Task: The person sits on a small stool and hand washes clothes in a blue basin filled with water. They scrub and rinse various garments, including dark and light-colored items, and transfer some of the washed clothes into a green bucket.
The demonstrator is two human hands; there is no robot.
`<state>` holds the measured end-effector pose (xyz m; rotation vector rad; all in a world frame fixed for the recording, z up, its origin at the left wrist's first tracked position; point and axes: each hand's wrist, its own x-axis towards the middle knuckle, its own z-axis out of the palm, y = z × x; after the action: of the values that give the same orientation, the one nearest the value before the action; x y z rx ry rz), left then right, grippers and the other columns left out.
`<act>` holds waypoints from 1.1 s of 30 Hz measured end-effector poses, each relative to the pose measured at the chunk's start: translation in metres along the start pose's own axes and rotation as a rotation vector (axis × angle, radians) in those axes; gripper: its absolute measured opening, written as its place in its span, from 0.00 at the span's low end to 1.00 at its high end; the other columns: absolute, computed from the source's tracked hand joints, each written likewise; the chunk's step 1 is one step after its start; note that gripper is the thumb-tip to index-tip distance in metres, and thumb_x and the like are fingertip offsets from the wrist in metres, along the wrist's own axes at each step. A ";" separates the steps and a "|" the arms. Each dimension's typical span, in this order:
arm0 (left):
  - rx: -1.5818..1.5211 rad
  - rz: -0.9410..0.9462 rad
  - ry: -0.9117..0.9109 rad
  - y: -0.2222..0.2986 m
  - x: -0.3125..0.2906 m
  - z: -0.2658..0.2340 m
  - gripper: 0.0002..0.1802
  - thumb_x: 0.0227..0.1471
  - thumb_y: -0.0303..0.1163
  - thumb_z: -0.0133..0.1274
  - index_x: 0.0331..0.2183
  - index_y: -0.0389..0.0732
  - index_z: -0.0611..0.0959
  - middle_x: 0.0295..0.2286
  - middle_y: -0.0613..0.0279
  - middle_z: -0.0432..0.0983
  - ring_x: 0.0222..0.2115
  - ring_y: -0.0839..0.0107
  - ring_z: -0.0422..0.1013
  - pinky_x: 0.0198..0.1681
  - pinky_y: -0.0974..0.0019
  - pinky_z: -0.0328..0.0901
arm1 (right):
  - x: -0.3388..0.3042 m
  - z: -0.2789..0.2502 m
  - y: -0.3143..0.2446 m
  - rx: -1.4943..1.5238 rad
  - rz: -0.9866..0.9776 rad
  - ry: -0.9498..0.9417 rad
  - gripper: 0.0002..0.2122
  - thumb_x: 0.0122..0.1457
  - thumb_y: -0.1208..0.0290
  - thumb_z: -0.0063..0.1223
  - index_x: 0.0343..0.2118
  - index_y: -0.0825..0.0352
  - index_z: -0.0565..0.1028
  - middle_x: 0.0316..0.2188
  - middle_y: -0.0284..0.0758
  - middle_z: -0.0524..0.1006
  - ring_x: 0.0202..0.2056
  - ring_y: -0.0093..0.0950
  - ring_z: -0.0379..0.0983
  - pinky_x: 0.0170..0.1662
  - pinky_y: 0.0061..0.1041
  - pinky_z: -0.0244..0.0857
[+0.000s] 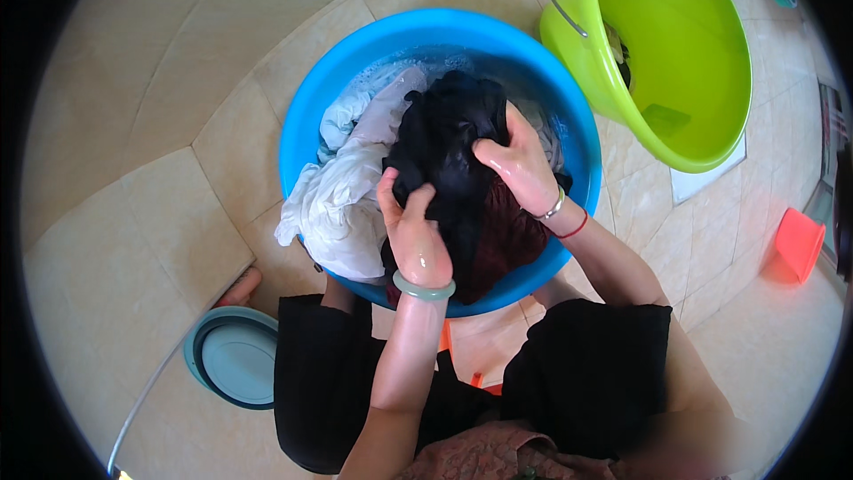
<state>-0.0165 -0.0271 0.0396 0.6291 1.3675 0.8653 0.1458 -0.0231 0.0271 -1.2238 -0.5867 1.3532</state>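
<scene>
A large blue tub [306, 116] stands on the floor in front of me, with sudsy water at its far side. Between my hands is a wet black garment [449, 129], bunched above the tub. My left hand [418, 236], with a pale green bangle at the wrist, grips its near left part. On the other side my right hand [520, 164] pinches it between thumb and fingers; the fingertips are partly hidden by the cloth. White clothes [342, 204] lie at the tub's left and hang over the rim. Dark red cloth [506, 244] lies beneath the black garment.
A lime green bucket [693, 44] with a metal handle stands at the far right, holding a few items. A grey folding basin [238, 357] sits at the near left, by a thin white hose [155, 391]. A coral container [800, 244] is at the right.
</scene>
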 end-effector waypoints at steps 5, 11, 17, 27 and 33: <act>0.301 0.232 0.070 0.015 0.011 0.001 0.37 0.43 0.13 0.50 0.57 0.45 0.66 0.57 0.60 0.59 0.57 0.64 0.58 0.58 0.63 0.54 | -0.014 -0.001 -0.022 -0.359 -0.205 -0.208 0.12 0.50 0.74 0.57 0.34 0.71 0.67 0.25 0.44 0.72 0.26 0.36 0.73 0.32 0.31 0.67; 0.866 0.832 -0.555 0.069 0.063 0.010 0.38 0.42 0.19 0.56 0.57 0.47 0.69 0.60 0.56 0.61 0.64 0.55 0.50 0.65 0.52 0.43 | -0.026 0.008 -0.094 -0.314 -0.360 -0.726 0.09 0.46 0.75 0.58 0.28 0.69 0.69 0.23 0.43 0.70 0.28 0.46 0.69 0.30 0.33 0.64; 0.060 -0.044 -0.575 0.025 0.094 -0.032 0.19 0.54 0.31 0.53 0.48 0.38 0.75 0.54 0.55 0.69 0.58 0.61 0.62 0.64 0.56 0.51 | -0.003 -0.024 -0.101 -0.389 -0.281 -0.610 0.08 0.49 0.74 0.57 0.31 0.68 0.72 0.26 0.40 0.74 0.29 0.38 0.74 0.33 0.32 0.67; 0.097 0.160 -0.292 -0.020 0.105 0.019 0.47 0.49 0.23 0.61 0.65 0.44 0.53 0.60 0.51 0.56 0.59 0.60 0.57 0.62 0.62 0.52 | 0.060 -0.044 0.062 -1.090 -0.433 0.075 0.26 0.47 0.78 0.59 0.53 0.57 0.70 0.48 0.44 0.70 0.46 0.44 0.69 0.50 0.37 0.65; 0.091 -0.001 -0.241 -0.047 0.143 0.012 0.39 0.50 0.16 0.51 0.62 0.41 0.61 0.57 0.55 0.63 0.56 0.63 0.61 0.59 0.63 0.59 | 0.087 -0.049 0.116 -1.304 -0.341 0.084 0.27 0.49 0.84 0.51 0.54 0.58 0.70 0.50 0.46 0.69 0.47 0.49 0.69 0.50 0.42 0.66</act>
<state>0.0013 0.0657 -0.0779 0.7770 1.1927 0.7048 0.1606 0.0176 -0.1194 -2.0252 -1.6590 0.5179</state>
